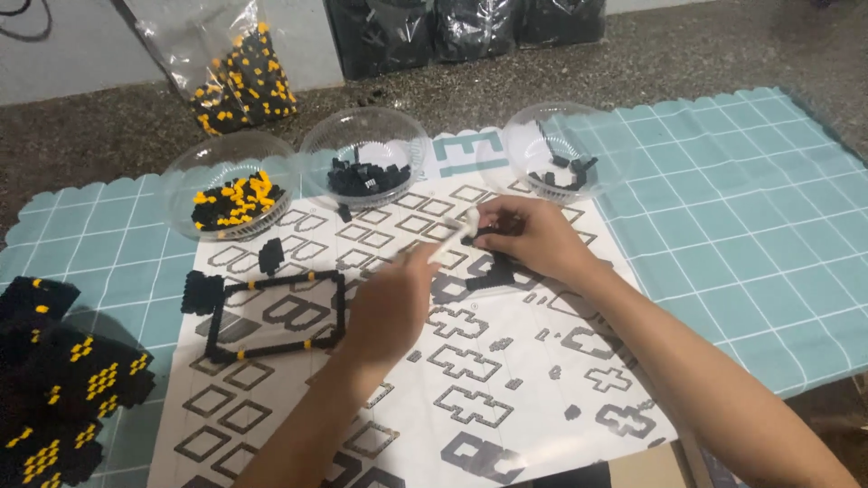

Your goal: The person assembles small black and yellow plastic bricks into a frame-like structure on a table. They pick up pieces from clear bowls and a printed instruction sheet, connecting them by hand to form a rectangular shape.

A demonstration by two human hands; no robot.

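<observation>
Instruction sheet (506, 398) lies on mat (759, 226), mat on counter (687, 54). Three bowls along the sheet's far edge: left bowl (228, 185), middle bowl (364, 158), right bowl (559, 149), each with small bricks inside. Brick frame (276, 316) on the sheet's left part. Built block section (63, 380) at near left, on the mat. Bags (240, 63) behind the bowls. Both hands above the sheet's centre.
</observation>
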